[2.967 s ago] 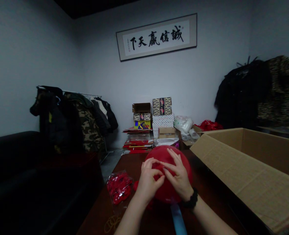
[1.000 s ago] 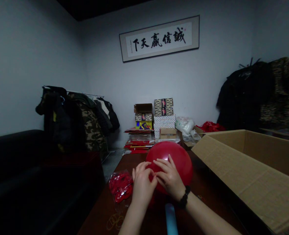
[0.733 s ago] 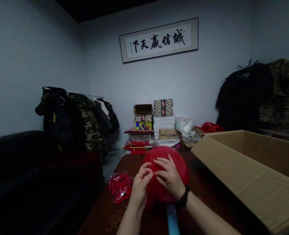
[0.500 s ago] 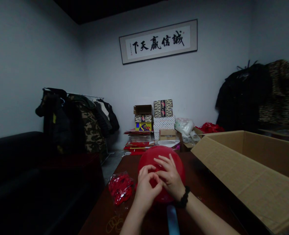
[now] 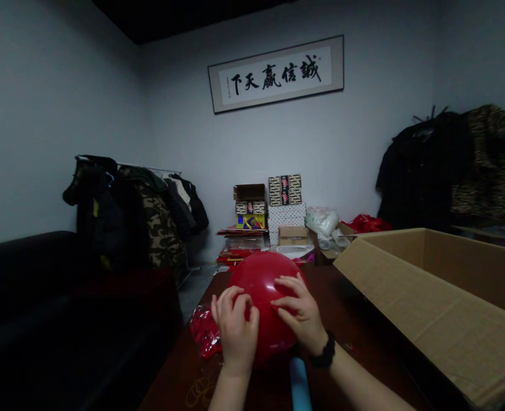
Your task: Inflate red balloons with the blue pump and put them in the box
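A blown-up red balloon sits in front of me above the brown table. My right hand, with a black band at its wrist, pinches the small red neck of the balloon between thumb and forefinger, its other fingers fanned out. My left hand is at the balloon's left side, thumb and forefinger curled toward each other; whether anything is between them is hidden. Below the balloon a light blue tube points toward me. Left of my left hand lies a clear plastic bag of red items.
A big open cardboard box stands on the right. Thin yellowish rings lie on the table's near left. Stacked boxes and red paper goods are behind the table. A black sofa is on the left.
My hands, close together before, have moved apart, the left one going left. The balloon has shifted left and now partly covers less of the table on the right.
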`<state>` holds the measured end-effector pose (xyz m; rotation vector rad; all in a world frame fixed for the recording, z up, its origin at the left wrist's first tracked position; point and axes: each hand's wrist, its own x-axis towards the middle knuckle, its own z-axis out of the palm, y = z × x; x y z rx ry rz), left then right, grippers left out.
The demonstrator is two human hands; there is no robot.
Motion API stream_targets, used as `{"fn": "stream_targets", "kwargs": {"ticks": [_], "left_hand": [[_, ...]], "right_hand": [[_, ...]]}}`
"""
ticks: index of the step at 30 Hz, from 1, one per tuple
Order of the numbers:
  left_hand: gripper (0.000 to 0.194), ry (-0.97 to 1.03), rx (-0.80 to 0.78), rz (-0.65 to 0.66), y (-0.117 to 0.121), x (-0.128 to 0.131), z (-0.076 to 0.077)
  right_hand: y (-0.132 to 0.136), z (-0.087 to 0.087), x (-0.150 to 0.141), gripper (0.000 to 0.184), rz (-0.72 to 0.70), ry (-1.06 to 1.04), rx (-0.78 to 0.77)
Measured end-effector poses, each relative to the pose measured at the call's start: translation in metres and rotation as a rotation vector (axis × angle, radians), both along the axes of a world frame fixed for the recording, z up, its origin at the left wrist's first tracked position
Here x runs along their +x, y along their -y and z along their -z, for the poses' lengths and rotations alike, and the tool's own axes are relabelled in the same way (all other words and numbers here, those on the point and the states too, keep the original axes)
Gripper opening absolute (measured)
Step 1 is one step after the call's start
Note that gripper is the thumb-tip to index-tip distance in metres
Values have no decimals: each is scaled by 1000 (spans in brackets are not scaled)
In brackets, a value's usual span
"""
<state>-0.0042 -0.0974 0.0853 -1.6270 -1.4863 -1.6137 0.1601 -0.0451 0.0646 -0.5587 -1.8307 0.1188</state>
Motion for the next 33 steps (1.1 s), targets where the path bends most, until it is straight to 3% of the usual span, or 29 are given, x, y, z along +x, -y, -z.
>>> {"fn": "stream_targets", "kwargs": {"ticks": [2,5,9,14,18,24,33], "left_hand": [[4,226,59,89,-3,1,2],[17,562,3,306,-12,3,8],[35,735,-156,536,-19,5,15],[36,562,-274,632,-16,2,17],[44,567,-294,653,-17,-1,14],[34,289,-230,446,-15,-4,16],[23,106,-187,436,-14,-7,20]], "right_hand": [[0,-1,-2,18,-28,-33,-43],[1,0,-5,19,-60,3,-47],[1,3,-6,20,-57,51,-36],[2,2,-5,21,-72,90,-54],[4,-2,-4,23,-83,134,-24],[5,2,-6,22,-185,-39,-61],[-7,9,-7,5,-293,-202,-183]]}}
